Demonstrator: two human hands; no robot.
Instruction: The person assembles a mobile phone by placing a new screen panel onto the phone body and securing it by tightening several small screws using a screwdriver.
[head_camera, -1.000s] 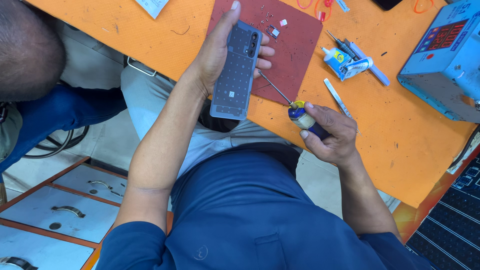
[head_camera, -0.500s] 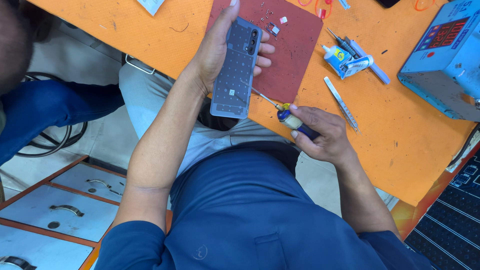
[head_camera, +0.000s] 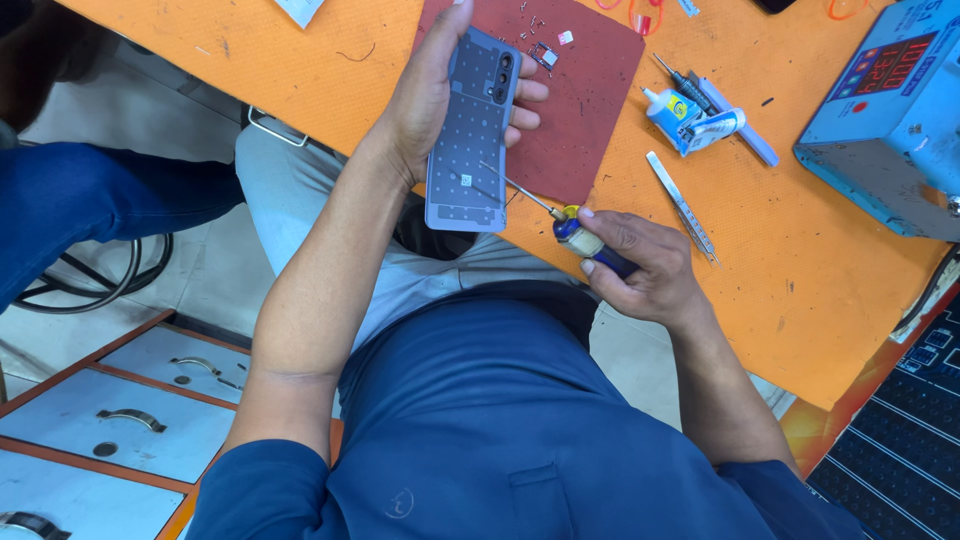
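Observation:
My left hand (head_camera: 425, 95) grips a grey phone body (head_camera: 470, 140) with its back cover off, held upright over the edge of a dark red work mat (head_camera: 585, 95). My right hand (head_camera: 645, 265) holds a small screwdriver (head_camera: 560, 222) with a blue and yellow handle. Its thin shaft reaches up and left, and the tip touches the lower middle of the phone's inner plate. Several tiny screws and small metal parts (head_camera: 545, 50) lie on the mat above the phone.
An orange table (head_camera: 800, 260) carries a glue bottle (head_camera: 672, 110), a white tube (head_camera: 722, 125), metal tweezers (head_camera: 682, 205) and a blue box with a red digit display (head_camera: 895, 110). Another person's blue-clad leg (head_camera: 90, 205) is at left. Grey drawers with handles (head_camera: 130, 420) sit below.
The screwdriver tip has moved left onto the phone's plate, and my right hand has followed it. The person at left has drawn back out of the frame.

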